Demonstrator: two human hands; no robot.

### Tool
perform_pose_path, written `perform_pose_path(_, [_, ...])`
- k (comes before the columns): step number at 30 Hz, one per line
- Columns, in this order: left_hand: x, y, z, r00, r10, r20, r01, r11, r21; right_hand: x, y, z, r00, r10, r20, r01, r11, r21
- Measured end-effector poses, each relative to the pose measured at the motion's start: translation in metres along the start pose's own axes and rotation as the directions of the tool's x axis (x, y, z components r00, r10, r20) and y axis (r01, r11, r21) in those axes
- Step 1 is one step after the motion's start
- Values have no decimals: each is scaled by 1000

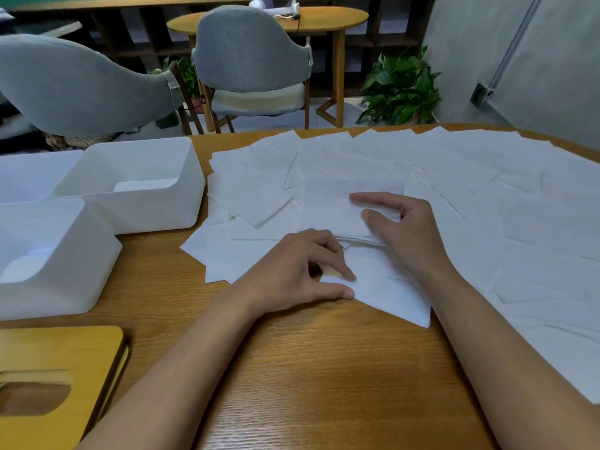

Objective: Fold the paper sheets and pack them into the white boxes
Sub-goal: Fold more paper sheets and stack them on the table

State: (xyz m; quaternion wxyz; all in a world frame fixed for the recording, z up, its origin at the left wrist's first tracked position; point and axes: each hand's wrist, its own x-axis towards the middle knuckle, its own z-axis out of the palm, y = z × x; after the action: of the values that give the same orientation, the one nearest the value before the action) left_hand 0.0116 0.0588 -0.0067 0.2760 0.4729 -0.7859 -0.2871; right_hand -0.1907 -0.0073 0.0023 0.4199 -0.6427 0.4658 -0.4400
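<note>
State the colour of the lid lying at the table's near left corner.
Yellow wood lid, seen in the head view.

Two grey upholstered chairs (250, 56); oval wooden table (324, 19) behind; potted green plant (401, 89); grey wall (519, 43) at right.
</note>
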Motion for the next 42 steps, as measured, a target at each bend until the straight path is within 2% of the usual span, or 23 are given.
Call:
perform_pose_path(5, [-1, 4, 3, 997, -23, -79, 15, 996, -91, 0, -1, -1, 1000, 5, 16, -4, 1000, -26])
perform_pose_path(9, [-2, 7, -9, 975, -93, -201, 47, 975, -219, -1, -5, -1, 998, 17, 54, -19, 999, 47])
perform_pose_path(13, [-2, 8, -23, 891, -251, -378, 68, 897, -436, 0, -5, -3, 985, 47, 166, -85, 969, 232])
perform_pose_path(15, [-1, 6, -28, 844, -341, -415, 116, 870, -480, -1, -5, -1, 971, 27, 237, -99, 949, 298])
perform_pose_path(17, [0, 3, -30, 810, -403, -426, 166, 854, -492, -2, -3, 1, 974, 4, 225, -74, 950, 304])
perform_pose_path(19, [0, 4, -31, 798, -432, -421, 183, 838, -514, -5, -6, 1, 986, -15, 165, -17, 982, 191])
perform_pose_path(23, [1, 4, -30, 811, -414, -412, 187, 852, -488, -10, -11, 1, 987, 36, 158, -60, 987, 150])
perform_pose_path(26, [1, 2, -30, 796, -416, -441, 195, 864, -464, -8, -11, 1, 990, 40, 135, -59, 989, 138])
perform_pose_path(29, [1, 2, -32, 787, -410, -461, 194, 874, -446, -9, -11, 3, 983, 33, 183, -57, 990, 126])
perform_pose_path(34, [1, 0, -30, 784, -376, -494, 175, 897, -405, -9, -12, 7, 964, -94, 247, 69, 992, 107])
perform_pose_path(38, [2, -2, -27, 764, -360, -535, 176, 915, -364, -10, -13, 5, 969, -160, 189, 153, 987, 48])
perform_pose_path(42, [2, 4, -26, 812, -372, -450, 215, 907, -361, -9, -15, 3, 981, -143, 134, 138, 989, 45])
